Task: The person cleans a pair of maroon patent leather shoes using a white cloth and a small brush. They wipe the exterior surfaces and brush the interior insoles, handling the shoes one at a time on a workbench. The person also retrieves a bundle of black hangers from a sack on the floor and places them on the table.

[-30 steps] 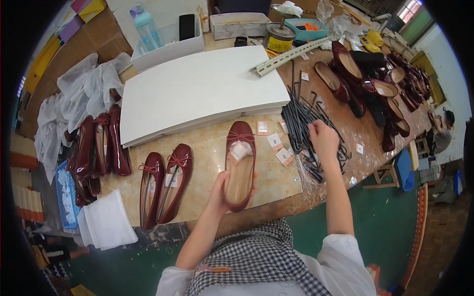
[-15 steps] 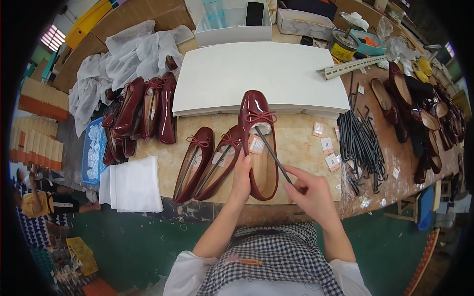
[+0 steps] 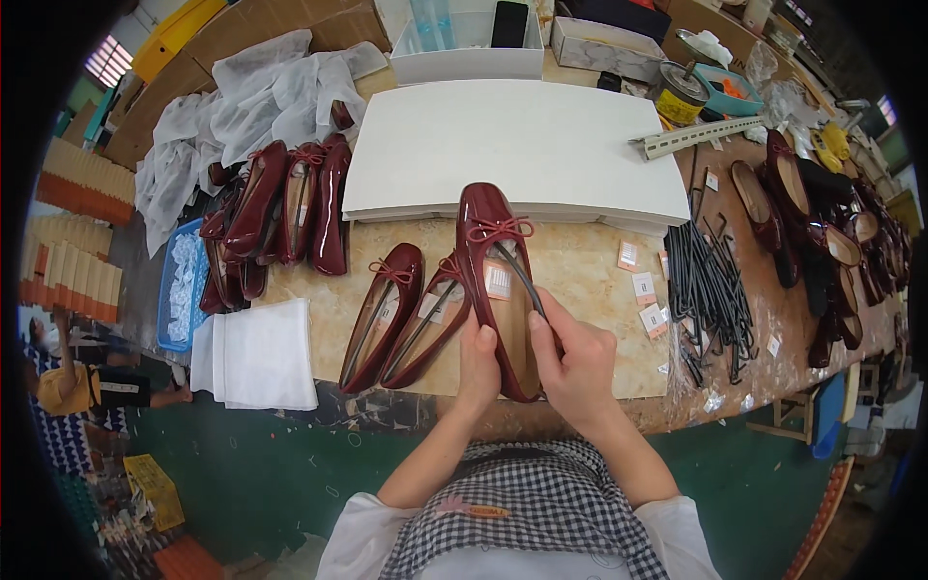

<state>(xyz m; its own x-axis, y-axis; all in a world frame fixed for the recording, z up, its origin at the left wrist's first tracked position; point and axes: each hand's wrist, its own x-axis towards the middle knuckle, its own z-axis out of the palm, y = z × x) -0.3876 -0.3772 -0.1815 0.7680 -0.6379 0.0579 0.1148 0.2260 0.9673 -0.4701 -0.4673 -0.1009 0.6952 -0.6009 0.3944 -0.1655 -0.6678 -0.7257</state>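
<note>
A glossy burgundy ballet flat (image 3: 483, 205) with a thin bow stands toe-away before me, lifted over the table. My left hand (image 3: 478, 360) wraps its left side, thumb up along the edge. A slim dark rod (image 3: 519, 271) runs inside it from the toe, where pale stuffing shows, towards the heel. My right hand (image 3: 578, 360) is closed on the rod's near end, thumb on top and fingers by the shoe's right side. A sticker shows on the insole. Left of it lie two matching flats, one farther left (image 3: 385, 314) and one nearer (image 3: 430, 324), each with a rod inside.
Behind is a stack of white sheets (image 3: 512, 145). To the right are a heap of dark hooked rods (image 3: 710, 290), loose tags (image 3: 644, 287) and more flats (image 3: 759, 208). Leftward sit piled flats (image 3: 258, 203), a blue basket (image 3: 164, 324) and white cloths (image 3: 256, 358).
My right hand has moved up and left along the rod, closing in on the shoe's side. The rod's near end has swung inward over the shoe. The shoe has shifted slightly left.
</note>
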